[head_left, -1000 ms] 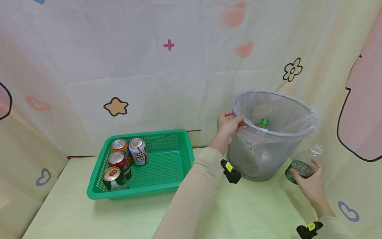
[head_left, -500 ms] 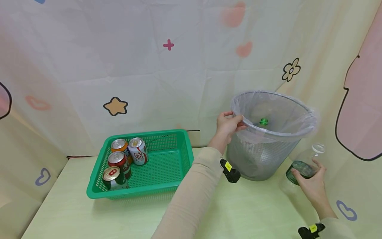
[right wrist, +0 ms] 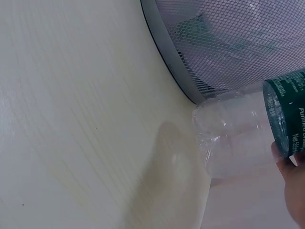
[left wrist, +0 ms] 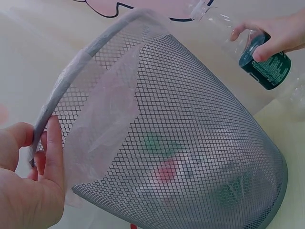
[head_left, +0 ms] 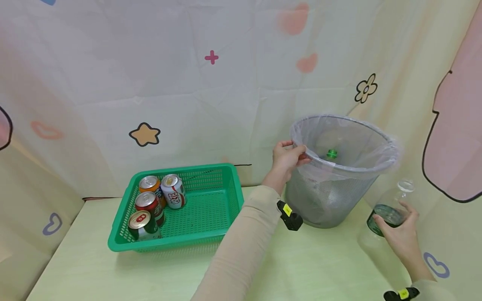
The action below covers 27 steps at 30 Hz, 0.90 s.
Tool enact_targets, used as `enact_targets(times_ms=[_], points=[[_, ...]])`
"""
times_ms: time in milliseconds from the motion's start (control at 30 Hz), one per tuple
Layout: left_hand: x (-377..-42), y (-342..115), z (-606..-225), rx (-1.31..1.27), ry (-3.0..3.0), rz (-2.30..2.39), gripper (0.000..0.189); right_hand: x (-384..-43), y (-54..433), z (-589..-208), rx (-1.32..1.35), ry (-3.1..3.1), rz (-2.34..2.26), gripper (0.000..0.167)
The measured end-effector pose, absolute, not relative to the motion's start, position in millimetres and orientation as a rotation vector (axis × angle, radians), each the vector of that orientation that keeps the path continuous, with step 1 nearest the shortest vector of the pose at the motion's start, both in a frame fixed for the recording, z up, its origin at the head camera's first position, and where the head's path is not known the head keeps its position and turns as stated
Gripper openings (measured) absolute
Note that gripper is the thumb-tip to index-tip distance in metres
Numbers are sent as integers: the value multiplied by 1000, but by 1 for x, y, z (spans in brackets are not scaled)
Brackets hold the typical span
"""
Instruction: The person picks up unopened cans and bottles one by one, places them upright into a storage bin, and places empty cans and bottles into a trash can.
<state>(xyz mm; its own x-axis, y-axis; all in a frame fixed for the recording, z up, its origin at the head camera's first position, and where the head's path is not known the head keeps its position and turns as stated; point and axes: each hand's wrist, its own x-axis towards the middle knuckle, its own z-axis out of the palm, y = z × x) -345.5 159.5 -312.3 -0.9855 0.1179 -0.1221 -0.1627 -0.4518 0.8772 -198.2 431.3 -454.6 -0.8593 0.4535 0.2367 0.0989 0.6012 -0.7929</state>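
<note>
My left hand (head_left: 285, 162) pinches the near-left rim of a grey mesh wastebasket (head_left: 320, 205), thumb and fingers on either side of the rim in the left wrist view. A thin clear bin liner (left wrist: 107, 112) is folded over that rim. Inside, a bottle with a green neck (head_left: 332, 154) shows. To the right of the wastebasket, my right hand (head_left: 401, 236) grips a clear plastic bottle (head_left: 385, 214) around its dark green label. Its neck points up and is slightly tilted, and its base stands over a shadow on the table.
A green plastic basket (head_left: 199, 240) sits on the left of the table (head_left: 169, 276). Several drink cans (head_left: 174, 191) stand at its left end. A patterned cloth (head_left: 233, 100) hangs behind and along both sides. Blurred items (left wrist: 164, 171) show through the wastebasket's mesh.
My right hand has shifted a little to the right with the bottle. The left hand keeps its hold on the wastebasket's rim. The head view has drifted slightly.
</note>
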Motion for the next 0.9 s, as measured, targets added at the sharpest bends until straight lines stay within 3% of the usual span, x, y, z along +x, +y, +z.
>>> enact_targets(times_ms=[900], points=[[-342, 158, -313, -41, 1549, 2546, 34, -190, 451, -429, -301, -2397, 1024, 82]])
